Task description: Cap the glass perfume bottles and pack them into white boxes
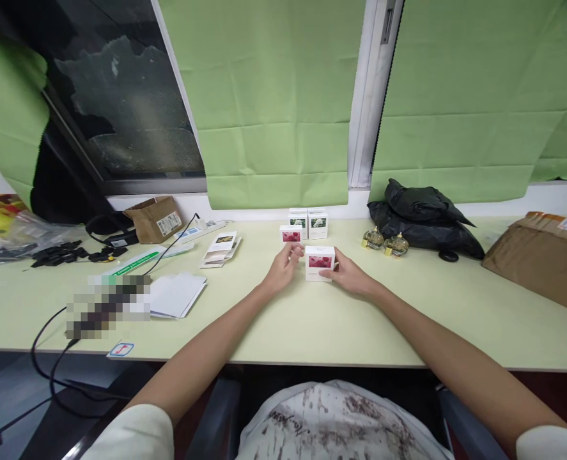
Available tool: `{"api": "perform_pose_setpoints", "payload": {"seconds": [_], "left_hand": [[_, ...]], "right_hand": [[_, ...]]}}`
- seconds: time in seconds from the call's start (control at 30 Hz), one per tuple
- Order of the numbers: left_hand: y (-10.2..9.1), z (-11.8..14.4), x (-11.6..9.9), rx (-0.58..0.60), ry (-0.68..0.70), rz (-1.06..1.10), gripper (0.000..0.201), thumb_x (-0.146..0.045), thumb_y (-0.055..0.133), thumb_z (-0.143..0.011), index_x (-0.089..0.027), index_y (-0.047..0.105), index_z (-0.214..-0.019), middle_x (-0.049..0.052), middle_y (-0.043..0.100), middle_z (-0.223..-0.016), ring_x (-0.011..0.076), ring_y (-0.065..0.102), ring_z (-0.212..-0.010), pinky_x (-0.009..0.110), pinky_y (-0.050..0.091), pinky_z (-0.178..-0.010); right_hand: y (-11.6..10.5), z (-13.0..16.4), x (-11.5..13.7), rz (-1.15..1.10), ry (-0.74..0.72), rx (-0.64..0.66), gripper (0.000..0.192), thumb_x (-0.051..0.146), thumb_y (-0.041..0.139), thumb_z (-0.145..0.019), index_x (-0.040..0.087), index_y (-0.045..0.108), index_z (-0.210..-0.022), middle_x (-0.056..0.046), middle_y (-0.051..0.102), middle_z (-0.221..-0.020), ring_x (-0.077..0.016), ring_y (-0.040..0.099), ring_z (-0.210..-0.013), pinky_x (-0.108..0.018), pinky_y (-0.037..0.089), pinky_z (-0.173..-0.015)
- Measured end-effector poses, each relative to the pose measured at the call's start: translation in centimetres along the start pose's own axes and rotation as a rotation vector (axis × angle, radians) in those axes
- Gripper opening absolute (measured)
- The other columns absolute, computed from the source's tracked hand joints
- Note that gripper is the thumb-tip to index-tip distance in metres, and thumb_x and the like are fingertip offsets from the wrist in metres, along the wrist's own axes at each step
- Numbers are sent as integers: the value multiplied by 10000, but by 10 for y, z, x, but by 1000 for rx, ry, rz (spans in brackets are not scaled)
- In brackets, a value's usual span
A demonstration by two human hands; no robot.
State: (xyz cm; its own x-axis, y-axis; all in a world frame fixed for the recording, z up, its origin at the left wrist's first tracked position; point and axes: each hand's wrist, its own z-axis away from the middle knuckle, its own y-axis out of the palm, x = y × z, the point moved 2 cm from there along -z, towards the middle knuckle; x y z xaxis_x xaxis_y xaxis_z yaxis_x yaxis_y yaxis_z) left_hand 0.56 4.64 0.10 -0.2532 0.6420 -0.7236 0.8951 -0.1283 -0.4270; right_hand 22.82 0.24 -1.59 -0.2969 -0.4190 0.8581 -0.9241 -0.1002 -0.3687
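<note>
1. Closest to the camera is a white shirt with brown streaks (331, 421), and both bare forearms run out from it over the pale green tabletop (312, 326).
2. Right hand (348, 275) has its fingers curled loosely around the right side of a small white box with a pink picture on front (319, 262). That box sits on the tabletop about mid-depth, dead centre.
3. Left hand (282, 268) is half open, fingertips touching the left edge of the same box. It's a touch, not a full grip, as far as I can see.
4. Just behind, a second pink-picture box (291, 234) stands on the tabletop, and farther back two green-picture boxes (312, 223) sit side by side near the wall.
5. Right of those: two little gold-capped glass bottles (383, 241) right next to a black plastic bag (422, 220).
6. Far right there's a brown cardboard parcel (542, 255).
7. Left side has some leaflets (220, 249), a white folded paper (175, 295), a black cable (53, 358), and a small torn brown carton (156, 218) up by the window.
</note>
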Motion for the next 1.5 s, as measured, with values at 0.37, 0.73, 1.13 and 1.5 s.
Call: {"api": "perform_pose_setpoints", "payload": {"seconds": [0.37, 0.73, 1.13, 1.5], "left_hand": [[-15, -23, 80, -258, -412, 125, 514, -519, 621, -967, -241, 453, -1364, 175, 540, -1495, 247, 632, -1183, 399, 520, -934], [-14, -20, 75, -214, -368, 119, 484, -532, 659, -931, -243, 536, -1299, 159, 593, -1453, 258, 669, -1162, 433, 522, -986], [-11, -21, 70, -157, -349, 125, 530, -488, 660, -944, -234, 523, -1389, 161, 585, -1478, 273, 670, -1190, 467, 495, -1065], [-8, -21, 65, -28, -294, 125, 569, -487, 623, -968, -231, 528, -1467, 140, 561, -1533, 286, 639, -1289, 451, 475, -1134]], "right_hand": [[-30, -20, -49, 360, 125, -465, 324, 371, 633, -874, 235, 536, -1152, -78, 544, -1139, -274, 599, -1070, -455, 528, -941], [-31, -16, -53, 303, 120, -613, 314, 366, 587, -852, 236, 439, -1096, -72, 514, -1156, -189, 610, -764, -457, 548, -872], [-25, -19, -49, 252, 100, -452, 307, 353, 606, -870, 229, 747, -1113, -115, 505, -1340, -216, 678, -930, -505, 547, -1019], [-18, -17, -42, 557, 138, -141, 542, 419, 571, -973, 265, 613, -1490, -122, 330, -1662, -357, 380, -1496, -526, 329, -1227]]}}
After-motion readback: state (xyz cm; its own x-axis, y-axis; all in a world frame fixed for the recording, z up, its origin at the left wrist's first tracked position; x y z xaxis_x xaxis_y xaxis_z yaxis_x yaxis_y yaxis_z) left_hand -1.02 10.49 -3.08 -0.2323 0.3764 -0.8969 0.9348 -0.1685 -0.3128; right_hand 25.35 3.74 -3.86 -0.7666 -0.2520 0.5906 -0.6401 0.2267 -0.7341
